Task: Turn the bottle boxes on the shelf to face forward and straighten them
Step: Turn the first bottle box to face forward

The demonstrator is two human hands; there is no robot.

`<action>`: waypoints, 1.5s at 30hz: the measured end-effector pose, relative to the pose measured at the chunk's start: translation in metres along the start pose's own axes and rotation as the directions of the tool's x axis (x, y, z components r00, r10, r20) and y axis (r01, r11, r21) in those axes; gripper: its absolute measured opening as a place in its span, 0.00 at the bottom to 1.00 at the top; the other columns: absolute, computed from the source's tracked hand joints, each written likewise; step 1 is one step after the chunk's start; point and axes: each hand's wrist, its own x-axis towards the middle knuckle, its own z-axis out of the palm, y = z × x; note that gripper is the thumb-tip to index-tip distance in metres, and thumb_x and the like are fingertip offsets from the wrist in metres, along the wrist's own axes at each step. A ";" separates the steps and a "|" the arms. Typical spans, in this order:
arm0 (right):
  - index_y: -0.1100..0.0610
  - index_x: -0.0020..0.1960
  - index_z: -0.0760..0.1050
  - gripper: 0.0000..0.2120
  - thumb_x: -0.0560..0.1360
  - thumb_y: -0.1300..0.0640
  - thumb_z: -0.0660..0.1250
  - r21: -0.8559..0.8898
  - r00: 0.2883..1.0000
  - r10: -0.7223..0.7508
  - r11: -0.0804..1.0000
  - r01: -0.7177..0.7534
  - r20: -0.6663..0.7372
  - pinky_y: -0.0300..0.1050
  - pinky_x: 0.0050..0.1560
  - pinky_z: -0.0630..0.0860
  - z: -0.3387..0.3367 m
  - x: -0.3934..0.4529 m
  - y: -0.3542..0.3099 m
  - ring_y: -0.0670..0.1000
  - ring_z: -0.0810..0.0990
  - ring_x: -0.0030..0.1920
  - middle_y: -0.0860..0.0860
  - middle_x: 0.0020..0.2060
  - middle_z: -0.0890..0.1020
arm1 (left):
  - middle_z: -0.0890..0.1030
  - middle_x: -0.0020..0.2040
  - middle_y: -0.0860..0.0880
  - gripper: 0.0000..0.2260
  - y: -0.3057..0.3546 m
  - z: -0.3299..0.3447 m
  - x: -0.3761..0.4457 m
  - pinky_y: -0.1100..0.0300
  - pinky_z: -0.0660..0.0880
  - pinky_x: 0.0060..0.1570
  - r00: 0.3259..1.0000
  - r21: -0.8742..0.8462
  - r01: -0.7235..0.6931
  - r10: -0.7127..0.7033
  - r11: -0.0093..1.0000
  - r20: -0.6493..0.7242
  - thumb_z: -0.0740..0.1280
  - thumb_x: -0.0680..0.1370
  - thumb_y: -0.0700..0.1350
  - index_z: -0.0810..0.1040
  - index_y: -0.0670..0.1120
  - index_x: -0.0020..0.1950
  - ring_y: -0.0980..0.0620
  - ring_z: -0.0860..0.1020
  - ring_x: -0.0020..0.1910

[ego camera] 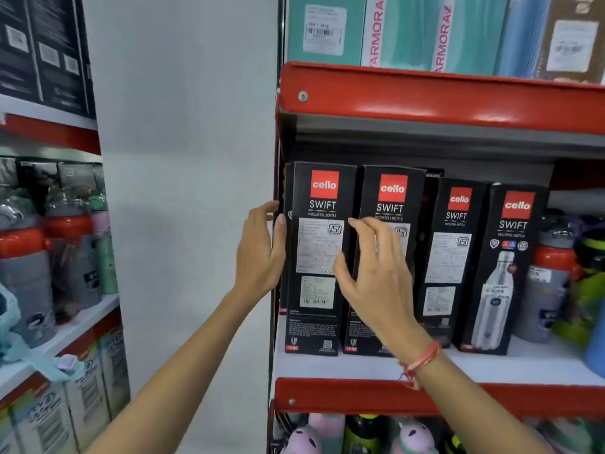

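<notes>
- Four black bottle boxes stand upright on the white shelf [458, 365], long axis vertical; the leftmost box [316, 257] sits at the shelf's left end, near the front edge.
- The left hand [260, 253] is spread flat against its left side, and the right hand [376, 273], fingers loosely apart, hovers at its right edge, over the second box [389, 198]; neither is clamped.
- Only the fourth box [504, 273] shows its bottle picture.
- The leftmost box lies between both hands, so it looks the likeliest to be turned.

Four black boxes [389, 257]: "cello SWIFT", "1000" low; teal boxes [409, 31] above: "ARMORA".
</notes>
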 end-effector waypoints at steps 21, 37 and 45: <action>0.57 0.77 0.37 0.48 0.73 0.41 0.66 -0.054 0.852 0.365 0.926 -0.373 0.375 0.50 0.64 0.70 0.035 -0.042 -0.064 0.60 0.54 0.71 0.63 0.74 0.49 | 0.77 0.62 0.56 0.22 -0.015 0.011 -0.025 0.63 0.72 0.57 0.693 -0.351 0.623 -0.284 0.699 0.663 0.57 0.74 0.66 0.73 0.58 0.63 0.60 0.77 0.56; 0.60 0.76 0.35 0.52 0.72 0.42 0.68 0.000 0.848 0.417 0.897 -0.441 0.328 0.56 0.66 0.70 0.046 -0.043 -0.058 0.60 0.52 0.71 0.63 0.75 0.47 | 0.85 0.54 0.53 0.16 -0.043 0.030 -0.016 0.54 0.76 0.53 0.617 -0.340 0.748 -0.409 0.570 0.672 0.57 0.81 0.57 0.78 0.53 0.60 0.53 0.80 0.57; 0.48 0.76 0.32 0.53 0.70 0.36 0.67 0.294 0.853 0.279 0.853 -0.432 0.442 0.48 0.74 0.54 0.020 -0.021 -0.040 0.50 0.46 0.76 0.49 0.75 0.46 | 0.85 0.46 0.44 0.15 -0.036 -0.016 -0.031 0.51 0.79 0.44 0.735 -0.479 0.655 -0.345 0.584 0.584 0.63 0.74 0.56 0.68 0.46 0.48 0.43 0.81 0.43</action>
